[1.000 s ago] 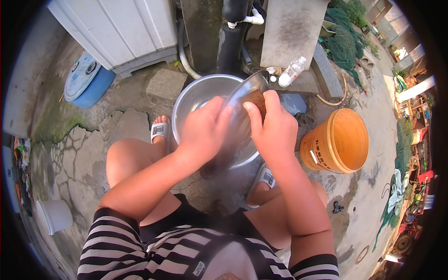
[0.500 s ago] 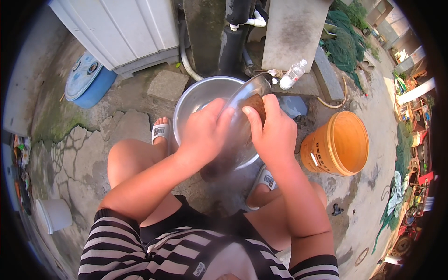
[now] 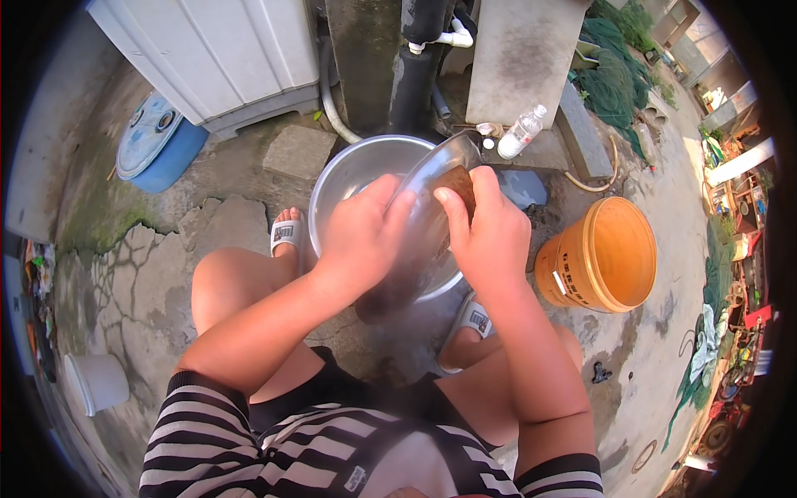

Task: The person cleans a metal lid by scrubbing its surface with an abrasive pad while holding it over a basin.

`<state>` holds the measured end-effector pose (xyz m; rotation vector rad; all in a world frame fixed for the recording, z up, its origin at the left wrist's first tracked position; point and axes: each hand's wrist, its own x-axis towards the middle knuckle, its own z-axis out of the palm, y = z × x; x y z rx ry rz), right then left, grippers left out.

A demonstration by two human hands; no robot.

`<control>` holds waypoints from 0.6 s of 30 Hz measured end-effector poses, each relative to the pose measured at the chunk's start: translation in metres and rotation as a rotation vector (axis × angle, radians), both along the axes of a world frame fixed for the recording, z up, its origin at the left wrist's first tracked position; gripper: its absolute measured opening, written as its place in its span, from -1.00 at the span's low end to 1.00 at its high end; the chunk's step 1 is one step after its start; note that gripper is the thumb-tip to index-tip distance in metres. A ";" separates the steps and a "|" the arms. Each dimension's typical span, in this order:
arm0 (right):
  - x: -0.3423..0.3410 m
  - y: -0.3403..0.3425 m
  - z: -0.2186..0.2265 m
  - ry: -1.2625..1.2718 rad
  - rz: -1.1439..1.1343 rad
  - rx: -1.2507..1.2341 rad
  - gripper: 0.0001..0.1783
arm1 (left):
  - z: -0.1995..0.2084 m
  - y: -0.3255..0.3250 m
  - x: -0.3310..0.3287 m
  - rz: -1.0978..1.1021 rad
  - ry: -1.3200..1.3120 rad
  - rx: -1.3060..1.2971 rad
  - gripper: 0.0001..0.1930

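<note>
Tilted over the silver metal basin [image 3: 325, 178] is a round, shiny, lid-like piece [image 3: 422, 173] with a dark lower part; its exact kind I cannot make out. My left hand [image 3: 365, 232] is closed on its left side, thumb along the rim. In my right hand [image 3: 491, 228] is a brown scouring pad [image 3: 457, 182], pinched between thumb and fingers and pressed against the piece's inner face. Both hands hide much of the piece and the basin's right part.
An orange bucket [image 3: 554, 264] stands to the right. Behind the basin are a clear bottle [image 3: 523, 133], a stone block [image 3: 299, 152] and a dark pipe [image 3: 413, 91]. A blue drum [image 3: 170, 158] and a white bucket [image 3: 104, 383] are at left.
My right hand and the brown scouring pad have shifted very slightly to the right. My left hand and the lid-like piece stay almost in place.
</note>
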<state>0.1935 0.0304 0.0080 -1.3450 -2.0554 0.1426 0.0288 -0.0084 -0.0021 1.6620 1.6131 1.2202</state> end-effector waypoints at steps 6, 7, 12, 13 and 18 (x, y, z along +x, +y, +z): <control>0.000 0.002 -0.001 0.022 0.012 0.053 -0.65 | 0.003 0.000 0.001 0.010 0.004 0.005 -0.77; 0.000 0.003 0.001 0.014 -0.010 0.040 -0.65 | 0.002 0.000 0.001 0.008 0.003 0.004 -0.77; 0.000 0.004 -0.001 0.022 0.004 0.073 -0.67 | 0.004 0.000 0.001 0.026 0.024 0.024 -0.76; 0.001 0.004 0.000 0.010 -0.018 0.068 -0.67 | 0.007 -0.001 0.001 0.026 0.024 0.024 -0.76; 0.000 0.003 0.003 -0.003 -0.024 0.074 -0.67 | 0.011 0.000 0.002 0.028 0.006 -0.047 -0.76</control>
